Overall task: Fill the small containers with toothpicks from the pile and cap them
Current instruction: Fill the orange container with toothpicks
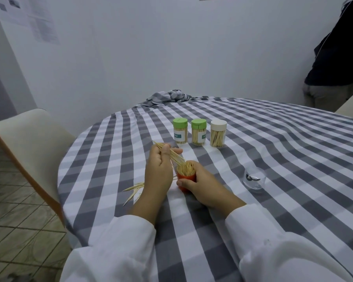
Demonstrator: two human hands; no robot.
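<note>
The left hand pinches a thin bundle of toothpicks between thumb and fingers, the sticks slanting down so their lower ends sit in the mouth of the red container. The right hand is wrapped round that container from the side, thumb across its front, holding it upright on the tablecloth. The container is packed nearly full, with the tips of the toothpicks showing above its rim.

Just left of the gripping hands, partly hidden under the left wrist, lies what remains of the loose pile of toothpicks, a few sticks fanned out on the cloth. Straight beyond the hands stand three capped containers in a row, all filled: a green-lidded container on the left, a second green-lidded container in the middle, and a white-lidded container on the right. They stand close together without touching.

To the right of the held container, well apart from it, is a small clear piece with a dark mark on it; it may be a lid or a cup, I cannot tell which.

Further out, the far edge of the cloth is bunched into a heap. A pale chair stands at the left side of the table, and another person in dark clothing stands by the wall at the far right.
</note>
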